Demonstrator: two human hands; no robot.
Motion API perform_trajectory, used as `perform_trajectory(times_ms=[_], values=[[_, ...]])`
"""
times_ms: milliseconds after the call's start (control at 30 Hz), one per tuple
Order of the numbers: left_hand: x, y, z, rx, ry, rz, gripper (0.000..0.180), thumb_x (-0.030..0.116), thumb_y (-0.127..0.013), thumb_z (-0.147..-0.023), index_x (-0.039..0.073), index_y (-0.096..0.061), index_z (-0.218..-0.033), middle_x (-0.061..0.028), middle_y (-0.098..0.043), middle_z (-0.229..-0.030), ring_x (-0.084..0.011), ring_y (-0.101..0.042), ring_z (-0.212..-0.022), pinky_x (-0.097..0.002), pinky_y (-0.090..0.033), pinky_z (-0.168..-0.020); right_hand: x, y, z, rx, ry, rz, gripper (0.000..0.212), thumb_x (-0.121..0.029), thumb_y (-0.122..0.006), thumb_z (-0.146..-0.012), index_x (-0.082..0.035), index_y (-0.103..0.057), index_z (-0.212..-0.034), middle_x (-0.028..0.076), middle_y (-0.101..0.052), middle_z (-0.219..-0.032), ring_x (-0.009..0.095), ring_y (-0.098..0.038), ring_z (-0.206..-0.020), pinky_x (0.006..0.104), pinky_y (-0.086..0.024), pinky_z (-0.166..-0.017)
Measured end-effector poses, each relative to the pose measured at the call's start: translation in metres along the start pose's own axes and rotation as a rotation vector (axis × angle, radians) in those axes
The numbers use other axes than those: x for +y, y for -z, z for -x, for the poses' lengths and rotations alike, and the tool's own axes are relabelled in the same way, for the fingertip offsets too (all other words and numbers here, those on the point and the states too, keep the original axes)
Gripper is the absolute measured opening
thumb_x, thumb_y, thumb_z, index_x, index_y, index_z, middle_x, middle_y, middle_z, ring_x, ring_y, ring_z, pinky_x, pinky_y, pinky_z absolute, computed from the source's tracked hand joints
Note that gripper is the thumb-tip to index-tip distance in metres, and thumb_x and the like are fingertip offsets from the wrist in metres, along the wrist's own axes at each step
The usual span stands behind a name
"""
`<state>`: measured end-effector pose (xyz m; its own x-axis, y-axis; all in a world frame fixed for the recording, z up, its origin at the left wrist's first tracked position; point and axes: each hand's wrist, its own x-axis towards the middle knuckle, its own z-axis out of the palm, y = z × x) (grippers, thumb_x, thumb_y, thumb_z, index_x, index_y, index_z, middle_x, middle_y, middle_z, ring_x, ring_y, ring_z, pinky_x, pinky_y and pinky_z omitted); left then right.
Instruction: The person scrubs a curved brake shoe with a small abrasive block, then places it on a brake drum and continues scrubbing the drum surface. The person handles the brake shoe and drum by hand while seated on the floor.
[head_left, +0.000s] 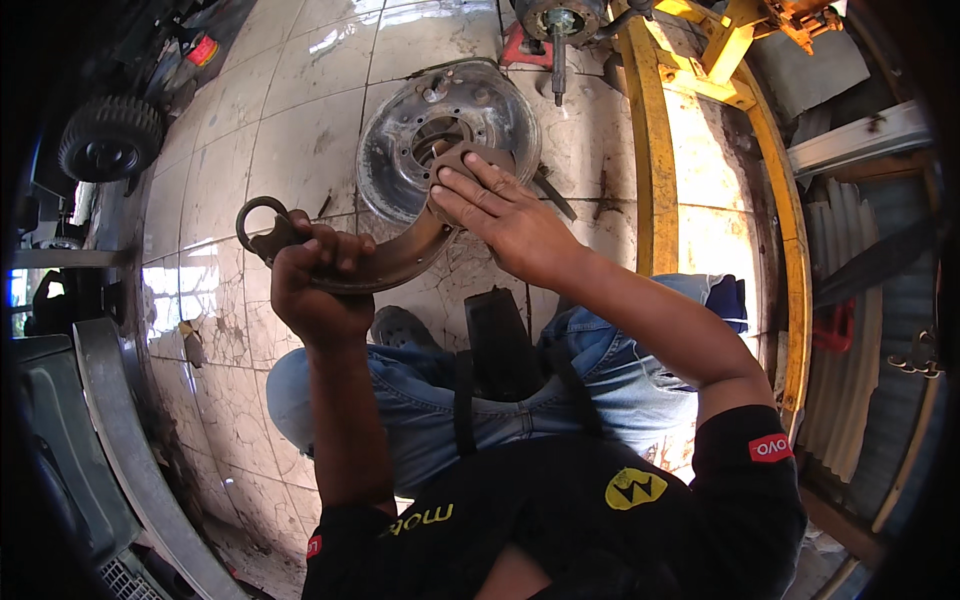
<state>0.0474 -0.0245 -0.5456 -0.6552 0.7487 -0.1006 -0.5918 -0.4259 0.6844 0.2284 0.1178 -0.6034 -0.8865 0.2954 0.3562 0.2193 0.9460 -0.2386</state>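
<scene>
Your black shirt with yellow and red markings (550, 475) is nearest, and beyond it both bare hands meet a curved brown metal shoe (400, 265) raised above your lap. Its long axis runs from lower left to upper right, bowing toward you. Your left hand (322, 268) is curled around the lower-left end, beside a dark metal loop (241, 226); your right hand (512, 222) is nearer the upper-right end, its fingers stretched over a flat reddish-brown plate with round holes (453, 163). Your right thumb is hidden, so I cannot tell whether that hand grips or only presses, nor whether plate and shoe are one piece. Below are your faded blue jeans (410, 400) and a dark rectangular object (500, 345), hard to identify. Farther off, a round grey metal drum (392, 130) lies on the pale tiled floor (300, 130), partly covered by your right hand and the plate; a greasy axle shaft (559, 65) beyond is cut off above.
</scene>
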Motion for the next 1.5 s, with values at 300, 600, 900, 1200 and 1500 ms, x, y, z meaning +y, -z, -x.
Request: perform_trajectory(times_ms=[300, 600, 900, 1200, 1500], values=[[0.002, 0.004, -0.003, 0.031, 0.039, 0.086, 0.021, 0.01, -0.053, -0.077, 0.011, -0.048, -0.098, -0.0003, -0.044, -0.066, -0.016, -0.044, -0.058, -0.0427, -0.046, -0.074, 0.007, 0.0, -0.003, 0.011, -0.038, -0.118, 0.073, 0.008, -0.048, -0.08, -0.009, -0.034, -0.15, 0.011, -0.035, -0.155, 0.029, -0.032, -0.144, 0.0456, -0.024, -0.12], [0.0, 0.006, -0.004, 0.062, 0.031, 0.116, 0.021, 0.009, -0.053, -0.077, 0.011, -0.048, -0.098, -0.0005, -0.044, -0.066, -0.0158, -0.045, -0.057, -0.0426, -0.046, -0.074, -0.002, -0.005, 0.005, 0.035, 0.028, -0.194, 0.072, 0.008, -0.05, -0.08, -0.01, -0.036, -0.148, 0.013, -0.039, -0.152, 0.029, -0.034, -0.143, 0.0462, -0.03, -0.118], [0.002, 0.003, -0.002, 0.064, 0.022, 0.117, 0.021, 0.008, -0.053, -0.077, 0.01, -0.048, -0.097, -0.0005, -0.043, -0.066, -0.0159, -0.045, -0.057, -0.0428, -0.046, -0.075, -0.007, -0.004, 0.009, -0.022, -0.042, -0.173, 0.07, 0.003, -0.048, -0.085, -0.009, -0.028, -0.151, 0.013, -0.028, -0.158, 0.034, -0.022, -0.147, 0.0474, -0.021, -0.12], [-0.002, 0.01, -0.004, 0.033, -0.005, 0.105, 0.022, 0.008, -0.053, -0.077, 0.01, -0.047, -0.097, -0.001, -0.043, -0.066, -0.0162, -0.045, -0.058, -0.043, -0.045, -0.076, -0.025, 0.0, 0.01, -0.088, 0.131, -0.178, 0.086, -0.001, -0.059, -0.076, -0.003, -0.019, -0.153, 0.02, -0.023, -0.158, 0.034, -0.018, -0.148, 0.0503, -0.014, -0.121], [-0.003, 0.007, 0.001, -0.026, -0.005, 0.046, 0.025, 0.008, -0.052, -0.077, 0.01, -0.046, -0.101, -0.0011, -0.043, -0.067, -0.0161, -0.044, -0.059, -0.0427, -0.045, -0.076, -0.014, 0.008, 0.008, -0.191, 0.144, -0.162, 0.092, -0.039, -0.065, -0.085, -0.002, -0.015, -0.153, 0.024, -0.021, -0.157, 0.035, -0.016, -0.148, 0.0487, -0.011, -0.122]])
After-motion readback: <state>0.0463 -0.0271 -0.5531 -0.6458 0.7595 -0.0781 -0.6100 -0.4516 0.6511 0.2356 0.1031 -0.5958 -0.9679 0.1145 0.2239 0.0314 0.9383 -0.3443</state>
